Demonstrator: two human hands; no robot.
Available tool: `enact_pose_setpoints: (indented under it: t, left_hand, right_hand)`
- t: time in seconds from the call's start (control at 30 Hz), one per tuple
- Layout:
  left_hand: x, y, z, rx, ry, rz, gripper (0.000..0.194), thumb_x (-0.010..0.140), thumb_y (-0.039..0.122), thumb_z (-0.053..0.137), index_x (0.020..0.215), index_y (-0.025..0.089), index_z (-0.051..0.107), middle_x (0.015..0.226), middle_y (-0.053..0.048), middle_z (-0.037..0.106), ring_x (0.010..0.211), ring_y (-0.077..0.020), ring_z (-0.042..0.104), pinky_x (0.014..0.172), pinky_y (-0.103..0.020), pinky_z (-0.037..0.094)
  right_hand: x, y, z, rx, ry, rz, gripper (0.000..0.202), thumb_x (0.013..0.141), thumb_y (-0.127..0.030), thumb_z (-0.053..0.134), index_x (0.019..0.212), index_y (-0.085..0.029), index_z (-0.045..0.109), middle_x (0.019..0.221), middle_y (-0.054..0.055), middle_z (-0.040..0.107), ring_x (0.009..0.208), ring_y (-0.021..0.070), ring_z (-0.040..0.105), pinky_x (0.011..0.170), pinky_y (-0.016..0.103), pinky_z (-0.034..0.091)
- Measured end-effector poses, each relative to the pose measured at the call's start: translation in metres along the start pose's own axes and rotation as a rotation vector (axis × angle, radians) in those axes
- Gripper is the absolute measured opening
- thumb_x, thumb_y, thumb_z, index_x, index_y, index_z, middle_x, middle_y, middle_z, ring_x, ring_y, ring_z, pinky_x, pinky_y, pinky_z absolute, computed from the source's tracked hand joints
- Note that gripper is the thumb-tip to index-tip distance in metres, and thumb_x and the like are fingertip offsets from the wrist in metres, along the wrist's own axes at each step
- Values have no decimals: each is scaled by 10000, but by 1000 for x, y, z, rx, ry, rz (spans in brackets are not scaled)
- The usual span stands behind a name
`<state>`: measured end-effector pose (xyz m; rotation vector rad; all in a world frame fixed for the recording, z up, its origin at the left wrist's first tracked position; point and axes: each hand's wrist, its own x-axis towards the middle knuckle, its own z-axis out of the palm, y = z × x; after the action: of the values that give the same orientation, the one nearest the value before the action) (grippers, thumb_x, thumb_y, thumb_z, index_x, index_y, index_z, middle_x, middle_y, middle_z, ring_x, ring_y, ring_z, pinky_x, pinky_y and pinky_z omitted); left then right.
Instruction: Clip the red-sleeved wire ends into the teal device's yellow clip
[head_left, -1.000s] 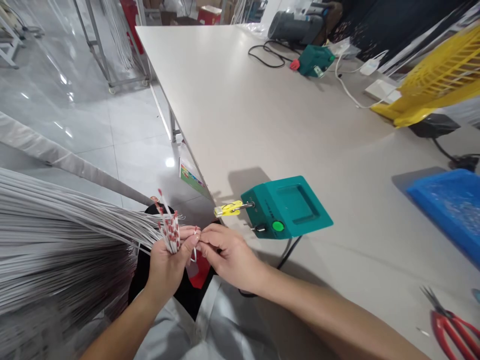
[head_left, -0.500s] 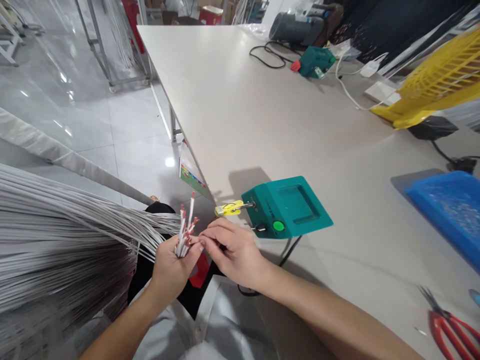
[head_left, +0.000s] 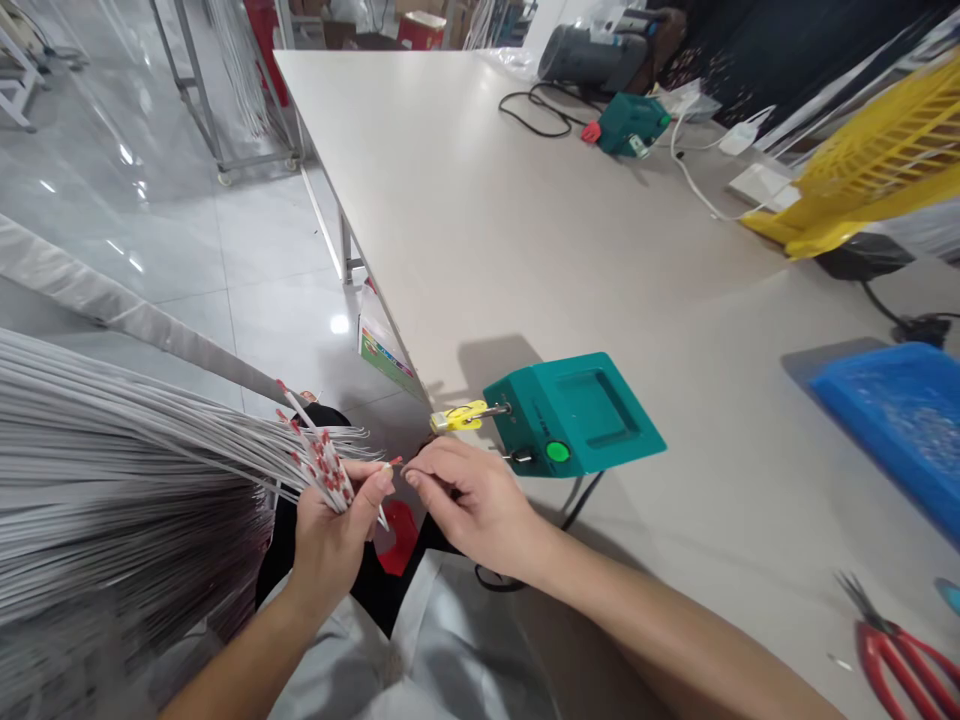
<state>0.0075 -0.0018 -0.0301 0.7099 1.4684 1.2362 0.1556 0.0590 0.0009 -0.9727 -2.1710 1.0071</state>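
A bundle of white wires with red ends (head_left: 327, 466) is gripped in my left hand (head_left: 337, 520), tilted to the left. One red wire end (head_left: 394, 462) pokes out past my left thumb and index finger. Just right of it, my right hand (head_left: 472, 500) is closed in a pinch; whatever lies between its fingertips is too small to make out. Beyond my right hand, a yellow clip (head_left: 459, 416) sits on a metal rod of the green device (head_left: 574, 415), which has a bright green button.
Many long white wires (head_left: 135, 450) lie at the left. On the table (head_left: 480, 220) are red-handled scissors (head_left: 896, 650), a blue tray (head_left: 900, 420), a yellow fan (head_left: 885, 150), a second green device (head_left: 634, 122) and a dark motor (head_left: 592, 58).
My left hand has shifted slightly left, and its bundle has tipped leftward from nearly upright. One red wire end now stands apart between my hands. My right hand has hardly moved.
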Motion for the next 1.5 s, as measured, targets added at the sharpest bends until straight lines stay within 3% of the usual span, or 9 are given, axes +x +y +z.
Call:
enact_pose_setpoints:
  t: [0.13, 0.33, 0.43, 0.57, 0.7, 0.8, 1.1, 1.33, 1.5]
  left_hand:
    - [0, 4, 0, 116, -12, 25, 138, 698, 286, 653, 728, 151, 660, 457, 60, 447, 419, -79, 391, 416, -202, 333]
    - [3, 7, 0, 99, -117, 39, 54, 656, 211, 688, 657, 159, 675, 616, 5, 613, 505, -101, 477, 475, -220, 377]
    - [4, 5, -3, -36, -190, -8, 63, 663, 212, 694, 654, 163, 657, 563, 31, 579, 436, -65, 410, 419, -204, 315]
    - [4, 4, -4, -262, -223, -67, 100, 702, 244, 675, 676, 162, 624, 412, 82, 424, 396, -46, 347, 419, -188, 277]
    - [1, 6, 3, -434, -140, -126, 138, 676, 268, 701, 707, 168, 611, 424, 91, 428, 375, -27, 331, 414, -172, 262]
    - [1, 7, 8, -494, -106, -171, 168, 650, 273, 721, 718, 166, 611, 443, 91, 433, 370, -21, 336, 408, -165, 261]
    - [-2, 5, 5, -339, -122, -117, 158, 718, 276, 660, 792, 137, 666, 551, 33, 543, 398, -34, 342, 403, -200, 250]
    - [-3, 5, 14, -323, 0, -133, 161, 661, 287, 697, 734, 150, 656, 402, 88, 417, 355, -40, 305, 386, -201, 249]
    - [-4, 4, 15, -326, -15, -140, 149, 671, 278, 692, 749, 157, 654, 392, 91, 408, 368, -36, 303, 390, -185, 239]
  right_hand:
    - [2, -1, -4, 55, 140, -30, 172, 810, -181, 535, 966, -185, 606, 893, 69, 599, 674, 115, 560, 595, 238, 483]
    - [12, 0, -15, 60, -134, -109, 126, 809, -130, 525, 805, -187, 637, 798, 41, 600, 714, 112, 570, 623, 222, 474]
    - [17, 0, -17, 161, -205, -139, 124, 821, -145, 519, 790, -182, 633, 784, 36, 590, 701, 106, 557, 635, 228, 465]
    - [17, -4, -2, 551, -68, 70, 93, 793, -241, 582, 747, -172, 622, 774, 22, 565, 634, 91, 536, 562, 213, 460]
    - [14, -8, 20, 869, 46, 338, 151, 736, -312, 646, 703, -166, 631, 758, -2, 546, 494, 43, 447, 412, 170, 379]
    - [14, -8, 27, 950, 91, 412, 147, 699, -312, 680, 699, -167, 663, 754, -1, 574, 489, 41, 433, 405, 170, 364]
    - [15, -6, 19, 675, 223, 329, 105, 695, -247, 675, 618, -176, 672, 693, 14, 623, 685, 121, 573, 675, 259, 464]
    - [11, -5, 25, 1060, 106, 608, 197, 672, -348, 692, 689, -155, 658, 508, -55, 495, 400, 33, 320, 375, 177, 257]
    - [7, -3, 20, 656, 163, 355, 144, 758, -283, 617, 698, -159, 657, 671, 8, 599, 513, 74, 481, 476, 212, 404]
